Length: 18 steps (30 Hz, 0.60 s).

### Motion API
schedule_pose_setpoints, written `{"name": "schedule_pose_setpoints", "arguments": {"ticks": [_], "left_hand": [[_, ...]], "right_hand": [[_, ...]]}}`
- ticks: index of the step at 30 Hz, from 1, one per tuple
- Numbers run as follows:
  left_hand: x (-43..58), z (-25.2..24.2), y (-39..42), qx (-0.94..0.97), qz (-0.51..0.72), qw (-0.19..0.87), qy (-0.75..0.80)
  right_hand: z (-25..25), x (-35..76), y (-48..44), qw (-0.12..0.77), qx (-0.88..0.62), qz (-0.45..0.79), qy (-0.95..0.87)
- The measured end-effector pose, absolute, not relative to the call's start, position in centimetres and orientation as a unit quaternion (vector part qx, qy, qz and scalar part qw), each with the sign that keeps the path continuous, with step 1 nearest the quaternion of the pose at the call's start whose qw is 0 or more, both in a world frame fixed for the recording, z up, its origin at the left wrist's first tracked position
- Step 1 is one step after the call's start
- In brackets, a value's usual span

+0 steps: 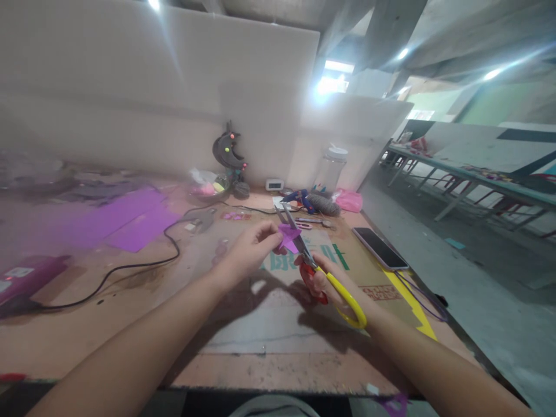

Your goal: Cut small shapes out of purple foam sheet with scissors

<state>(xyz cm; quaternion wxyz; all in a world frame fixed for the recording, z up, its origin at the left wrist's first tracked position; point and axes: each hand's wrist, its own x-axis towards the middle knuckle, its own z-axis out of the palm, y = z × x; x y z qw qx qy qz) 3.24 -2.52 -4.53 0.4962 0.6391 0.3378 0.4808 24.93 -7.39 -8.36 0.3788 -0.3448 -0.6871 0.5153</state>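
Note:
My left hand [251,249] pinches a small purple foam piece [288,237] above the middle of the table. My right hand [330,286] grips a pair of scissors [304,255] with red and yellow handles. The scissor blades are apart and point away from me, with the purple piece between them. Both hands hover over a sheet of cardboard [278,315] with green print that lies flat on the table.
Purple foam sheets [125,220] lie at the left, crossed by a black cable [143,263]. A phone [379,248] rests at the right near the table edge. A glue gun [299,198], a plastic jar [330,168], a pink bag [348,200] and a dark figurine [229,153] stand at the back.

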Motion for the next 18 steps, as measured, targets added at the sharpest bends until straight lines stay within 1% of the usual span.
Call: {"name": "schedule_pose_setpoints", "arguments": {"ticks": [10,18], "left_hand": [[3.4,-4.9,-2.5,0.63,0.502,0.483,0.342],[3.5,-4.6,-2.8,0.631,0.49,0.502,0.331]], "right_hand": [[-7.4,25.0,-7.5,0.357,-0.353,0.511,-0.698],[-6.6,24.6,-7.9,0.357,-0.35,0.509,-0.701]]}}
